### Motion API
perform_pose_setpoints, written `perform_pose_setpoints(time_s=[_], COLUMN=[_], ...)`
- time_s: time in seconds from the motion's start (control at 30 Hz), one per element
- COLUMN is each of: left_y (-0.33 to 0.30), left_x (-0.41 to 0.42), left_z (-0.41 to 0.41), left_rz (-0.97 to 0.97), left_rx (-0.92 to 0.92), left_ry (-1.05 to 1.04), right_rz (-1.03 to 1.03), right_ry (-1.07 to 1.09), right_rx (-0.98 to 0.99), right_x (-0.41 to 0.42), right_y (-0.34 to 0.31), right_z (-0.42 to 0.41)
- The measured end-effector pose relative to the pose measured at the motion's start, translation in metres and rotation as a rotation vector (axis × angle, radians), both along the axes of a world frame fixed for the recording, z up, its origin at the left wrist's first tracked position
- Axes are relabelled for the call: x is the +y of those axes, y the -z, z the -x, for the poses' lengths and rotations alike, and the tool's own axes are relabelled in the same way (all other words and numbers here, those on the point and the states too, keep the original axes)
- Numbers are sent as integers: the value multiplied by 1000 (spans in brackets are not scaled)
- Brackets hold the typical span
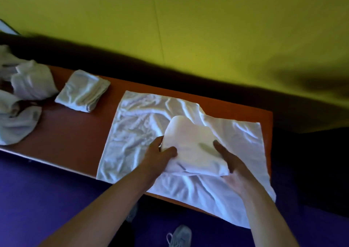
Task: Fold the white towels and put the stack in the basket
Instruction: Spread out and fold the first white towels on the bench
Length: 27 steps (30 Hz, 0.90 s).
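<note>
Towels: one folded towel (pixel 83 91) sits on the counter (pixel 71 131), the left hand (pixel 160 152) and right hand (pixel 232 163) grip a half-folded one (pixel 190 148) over a spread towel (pixel 136 125); crumpled towels (pixel 22 95) wait, no basket visible.

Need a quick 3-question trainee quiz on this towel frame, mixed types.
1. True or false: a folded towel lies on the table left of the spread towel.
2. Which hands hold the raised flap? A) left only B) right only C) both
3. Fill in: the unfolded pile sits at the table's far ____ end.

Key: 1 true; 2 C, left hand and right hand; 3 left.
</note>
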<state>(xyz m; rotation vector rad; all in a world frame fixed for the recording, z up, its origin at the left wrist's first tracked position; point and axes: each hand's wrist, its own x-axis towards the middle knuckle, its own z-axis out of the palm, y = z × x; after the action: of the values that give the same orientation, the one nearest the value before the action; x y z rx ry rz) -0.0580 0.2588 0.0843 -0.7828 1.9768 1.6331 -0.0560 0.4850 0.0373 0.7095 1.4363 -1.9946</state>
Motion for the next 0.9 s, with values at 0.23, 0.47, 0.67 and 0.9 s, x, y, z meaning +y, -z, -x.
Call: perform_pose_setpoints(time_s=[0.23,0.47,0.67,0.9], left_y=[16,36,46,39], left_x=[-109,-242,-341,-428], left_z=[-11,10,65,153], left_rz=[98,259,291,499], left_rx=[39,151,207,346], left_ry=[-90,-37,6,231], right_rz=[-529,-645,-718,-615], right_ry=[-421,-423,-367,-251], right_rx=[367,465,495,490], right_x=[-94,-233,-339,-438], right_y=[-9,2,17,19], right_z=[24,52,92,148])
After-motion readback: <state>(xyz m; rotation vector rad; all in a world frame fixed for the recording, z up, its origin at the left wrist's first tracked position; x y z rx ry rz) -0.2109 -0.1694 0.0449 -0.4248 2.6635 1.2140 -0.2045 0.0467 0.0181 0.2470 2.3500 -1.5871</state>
